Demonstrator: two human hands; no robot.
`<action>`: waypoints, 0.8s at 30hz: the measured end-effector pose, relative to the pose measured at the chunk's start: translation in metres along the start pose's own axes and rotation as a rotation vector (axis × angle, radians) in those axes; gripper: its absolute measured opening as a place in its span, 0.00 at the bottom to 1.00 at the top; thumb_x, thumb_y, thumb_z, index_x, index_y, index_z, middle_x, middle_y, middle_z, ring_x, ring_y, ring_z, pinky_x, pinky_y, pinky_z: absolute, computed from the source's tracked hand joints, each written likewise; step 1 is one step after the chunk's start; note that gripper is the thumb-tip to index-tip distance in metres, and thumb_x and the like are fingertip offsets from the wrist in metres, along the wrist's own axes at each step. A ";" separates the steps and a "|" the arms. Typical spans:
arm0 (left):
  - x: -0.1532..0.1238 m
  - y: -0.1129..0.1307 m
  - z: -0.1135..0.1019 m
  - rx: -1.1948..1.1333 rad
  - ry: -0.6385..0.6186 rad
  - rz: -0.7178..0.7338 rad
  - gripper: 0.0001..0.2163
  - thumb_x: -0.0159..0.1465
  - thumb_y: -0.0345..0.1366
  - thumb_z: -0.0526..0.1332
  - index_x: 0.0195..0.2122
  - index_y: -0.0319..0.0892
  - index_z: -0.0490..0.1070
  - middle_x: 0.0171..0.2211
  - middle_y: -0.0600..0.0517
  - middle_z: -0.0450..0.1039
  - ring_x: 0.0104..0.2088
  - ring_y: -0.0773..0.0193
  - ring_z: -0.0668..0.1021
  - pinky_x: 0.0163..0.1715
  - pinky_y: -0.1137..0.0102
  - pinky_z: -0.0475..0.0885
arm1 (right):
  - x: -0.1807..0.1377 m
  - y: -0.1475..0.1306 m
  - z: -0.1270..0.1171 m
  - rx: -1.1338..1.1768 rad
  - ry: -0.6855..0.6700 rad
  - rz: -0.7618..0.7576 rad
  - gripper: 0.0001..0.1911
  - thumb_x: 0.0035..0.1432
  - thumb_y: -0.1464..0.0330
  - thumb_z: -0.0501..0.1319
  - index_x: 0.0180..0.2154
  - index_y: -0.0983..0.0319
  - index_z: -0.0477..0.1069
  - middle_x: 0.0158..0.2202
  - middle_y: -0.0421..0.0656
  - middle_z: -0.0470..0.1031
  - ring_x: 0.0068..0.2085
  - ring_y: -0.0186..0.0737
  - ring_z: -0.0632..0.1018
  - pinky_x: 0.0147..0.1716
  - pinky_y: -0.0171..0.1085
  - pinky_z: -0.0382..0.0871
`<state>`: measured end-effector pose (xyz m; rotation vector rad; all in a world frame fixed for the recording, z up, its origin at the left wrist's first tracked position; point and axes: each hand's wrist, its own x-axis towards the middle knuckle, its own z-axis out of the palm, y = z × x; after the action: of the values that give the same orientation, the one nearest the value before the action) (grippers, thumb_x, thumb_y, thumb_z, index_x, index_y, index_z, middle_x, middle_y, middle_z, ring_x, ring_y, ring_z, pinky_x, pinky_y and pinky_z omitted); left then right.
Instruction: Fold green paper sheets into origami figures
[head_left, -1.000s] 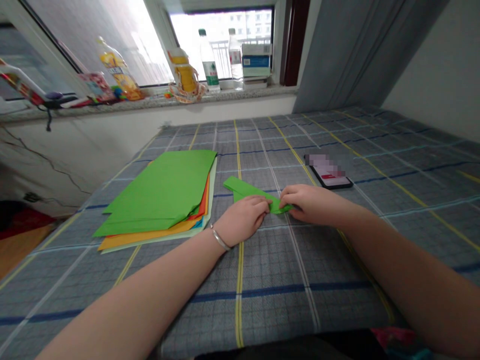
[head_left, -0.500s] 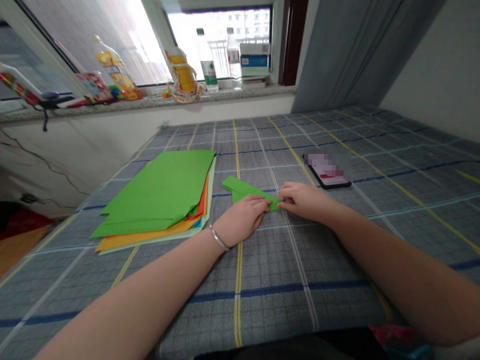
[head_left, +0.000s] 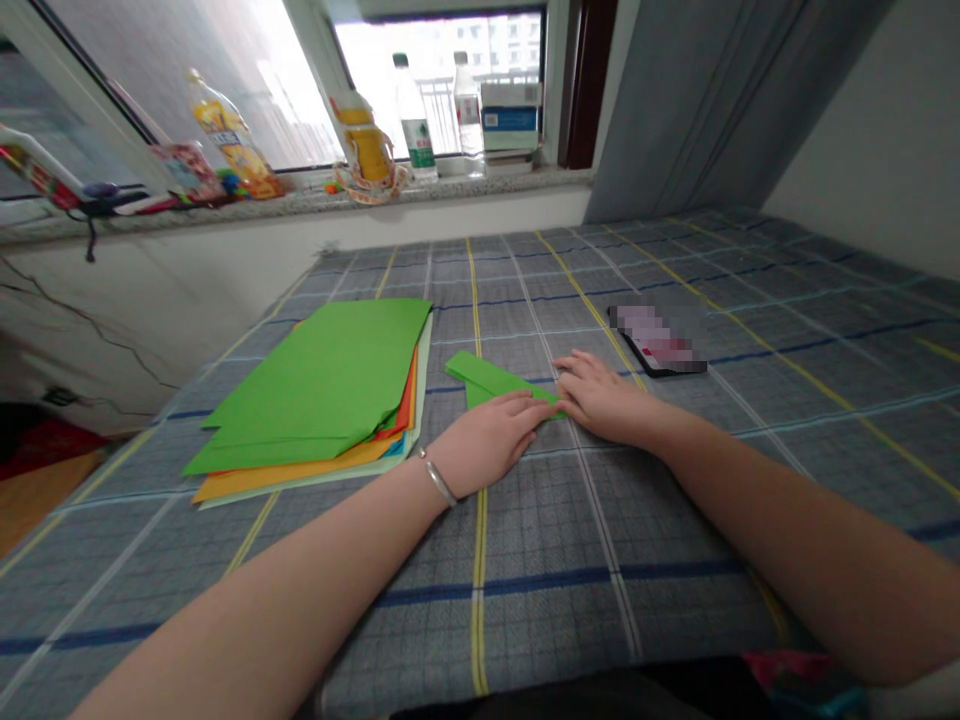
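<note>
A folded piece of green paper (head_left: 491,378) lies on the checked cloth, narrowing toward its right end. My left hand (head_left: 491,440), with a silver bangle at the wrist, rests flat over the paper's near edge, its fingers stretched to the right. My right hand (head_left: 604,400) is at the paper's right tip. Its thumb touches the tip beside my left fingertips, and its other fingers are raised and apart. The part of the paper beneath my left hand is hidden.
A stack of coloured paper (head_left: 322,370), green on top, lies to the left. At the right is a phone (head_left: 652,345) with a blurred screen. Several bottles, including a green-capped bottle (head_left: 415,125), and a blue-and-white box (head_left: 510,120) stand on the windowsill (head_left: 300,200).
My right hand's fingers have opened from a pinch and spread upward. My left fingers have slid slightly right along the paper toward its tip. The paper has hardly moved.
</note>
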<state>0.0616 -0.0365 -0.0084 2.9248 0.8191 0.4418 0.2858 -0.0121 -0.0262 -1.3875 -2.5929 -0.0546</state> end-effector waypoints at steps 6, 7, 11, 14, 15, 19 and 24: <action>0.001 0.005 -0.006 0.098 -0.111 -0.034 0.18 0.70 0.39 0.52 0.59 0.39 0.67 0.60 0.46 0.67 0.60 0.55 0.68 0.62 0.59 0.63 | -0.003 -0.001 0.000 -0.037 -0.043 0.123 0.14 0.65 0.68 0.50 0.46 0.68 0.69 0.63 0.60 0.60 0.66 0.56 0.58 0.63 0.53 0.54; 0.001 0.006 -0.007 0.112 -0.117 -0.028 0.18 0.70 0.39 0.52 0.59 0.40 0.66 0.61 0.47 0.65 0.60 0.54 0.68 0.61 0.58 0.63 | -0.003 0.000 -0.002 -0.025 -0.042 0.117 0.14 0.64 0.68 0.50 0.45 0.67 0.69 0.63 0.60 0.61 0.66 0.55 0.58 0.64 0.53 0.53; 0.003 0.007 -0.008 0.154 -0.121 -0.029 0.19 0.70 0.42 0.51 0.58 0.41 0.66 0.62 0.50 0.64 0.59 0.51 0.68 0.57 0.55 0.66 | -0.001 0.006 -0.009 0.083 -0.020 0.126 0.13 0.62 0.73 0.50 0.43 0.64 0.70 0.59 0.55 0.68 0.63 0.48 0.64 0.62 0.48 0.57; 0.004 0.008 -0.007 0.165 -0.114 -0.039 0.19 0.70 0.45 0.51 0.57 0.40 0.67 0.60 0.49 0.67 0.58 0.50 0.68 0.55 0.54 0.66 | 0.003 0.009 -0.011 0.173 -0.010 0.218 0.14 0.58 0.75 0.51 0.42 0.61 0.72 0.55 0.50 0.72 0.60 0.46 0.67 0.61 0.45 0.58; 0.004 0.008 -0.008 0.167 -0.112 -0.039 0.20 0.70 0.45 0.51 0.57 0.40 0.67 0.60 0.49 0.68 0.58 0.50 0.68 0.55 0.54 0.66 | 0.003 0.009 -0.010 0.195 -0.020 0.232 0.14 0.57 0.74 0.53 0.43 0.61 0.72 0.55 0.50 0.71 0.61 0.46 0.66 0.61 0.45 0.57; 0.006 0.011 -0.008 0.171 -0.089 -0.056 0.20 0.70 0.44 0.50 0.59 0.40 0.64 0.56 0.46 0.72 0.56 0.51 0.70 0.54 0.55 0.66 | 0.004 0.001 -0.009 0.235 -0.109 0.243 0.19 0.58 0.64 0.57 0.51 0.60 0.69 0.62 0.51 0.62 0.66 0.50 0.57 0.65 0.49 0.48; 0.006 0.010 -0.009 0.170 -0.070 -0.047 0.19 0.70 0.41 0.51 0.59 0.42 0.64 0.55 0.47 0.72 0.55 0.53 0.70 0.54 0.56 0.65 | 0.004 -0.004 -0.010 0.230 -0.182 0.278 0.23 0.59 0.59 0.56 0.55 0.59 0.66 0.66 0.52 0.55 0.68 0.52 0.52 0.66 0.53 0.42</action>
<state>0.0693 -0.0418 0.0032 3.0468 0.9577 0.2766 0.2818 -0.0129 -0.0152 -1.7130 -2.4174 0.4151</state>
